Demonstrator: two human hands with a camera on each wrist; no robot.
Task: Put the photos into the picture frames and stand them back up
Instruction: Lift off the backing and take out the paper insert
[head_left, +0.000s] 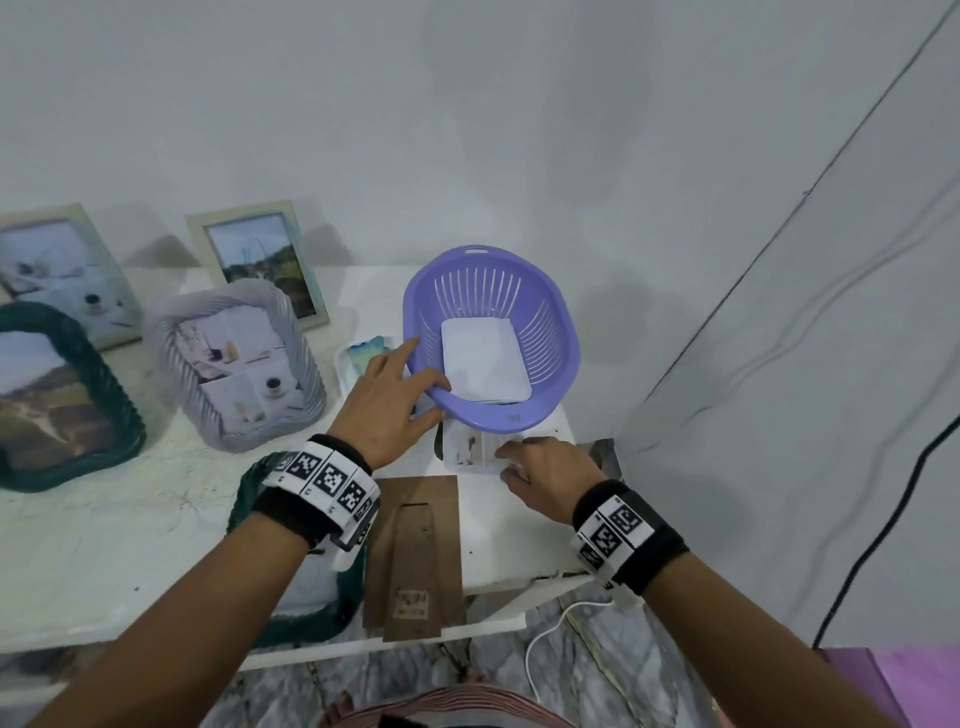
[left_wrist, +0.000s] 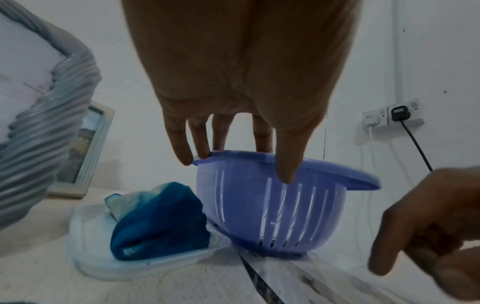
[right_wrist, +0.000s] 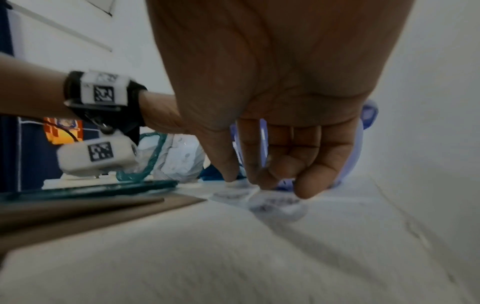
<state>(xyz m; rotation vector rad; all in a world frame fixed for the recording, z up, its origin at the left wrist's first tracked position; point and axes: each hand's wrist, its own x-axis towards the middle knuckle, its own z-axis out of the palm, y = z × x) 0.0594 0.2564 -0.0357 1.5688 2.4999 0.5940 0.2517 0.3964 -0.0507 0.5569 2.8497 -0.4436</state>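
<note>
The photo (head_left: 467, 448) I want lies flat on the tabletop (head_left: 130, 530), its far part pinned under the purple basket (head_left: 558, 374), its near edge poking out towards me; I cannot tell its long axis. My right hand (head_left: 551, 475) has thumb and fingers curled down onto that near edge, seemingly pinching it. My left hand (head_left: 387, 405) grips the basket's near rim, thumb inside, fingers outside, tilting it. So I judge I'm fetching the photo: next, lift the basket clear and slide the print out without creasing. Nearer me lie the brown backing board (head_left: 415, 545) and the green frame (head_left: 291, 561), face down, both lengthwise towards me. Four filled frames stand at the left.
</note>
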